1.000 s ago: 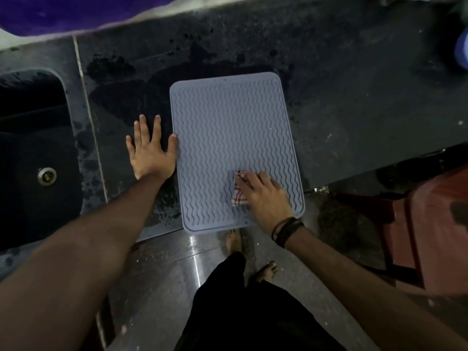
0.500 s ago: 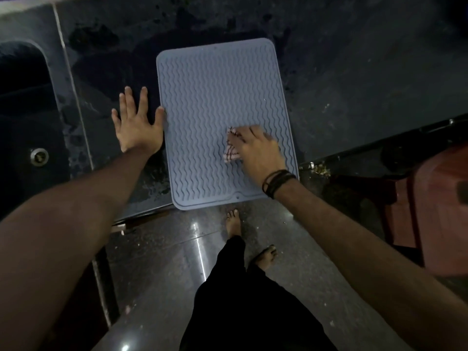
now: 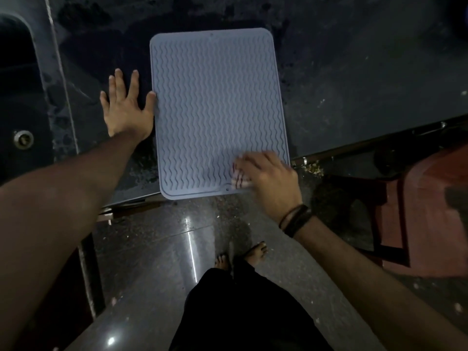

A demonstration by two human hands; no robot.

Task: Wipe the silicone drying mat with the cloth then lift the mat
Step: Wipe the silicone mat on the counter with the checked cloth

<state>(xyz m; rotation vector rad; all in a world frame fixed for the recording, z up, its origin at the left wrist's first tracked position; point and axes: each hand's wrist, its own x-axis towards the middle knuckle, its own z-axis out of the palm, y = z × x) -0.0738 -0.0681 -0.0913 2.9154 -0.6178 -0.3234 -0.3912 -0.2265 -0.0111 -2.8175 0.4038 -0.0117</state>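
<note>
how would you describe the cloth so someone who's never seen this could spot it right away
Start at the dark countertop and find the grey-blue wavy-ridged mat lying on it. At the mat's near right corner, the right hand presses a small cloth. It is the only pale fabric there, whitish with dark red stripes, mostly hidden under the fingers.

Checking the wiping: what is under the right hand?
Under the right hand lies a crumpled white cloth with red stripes, on the grey ribbed silicone mat. Most of the cloth is covered.
</note>
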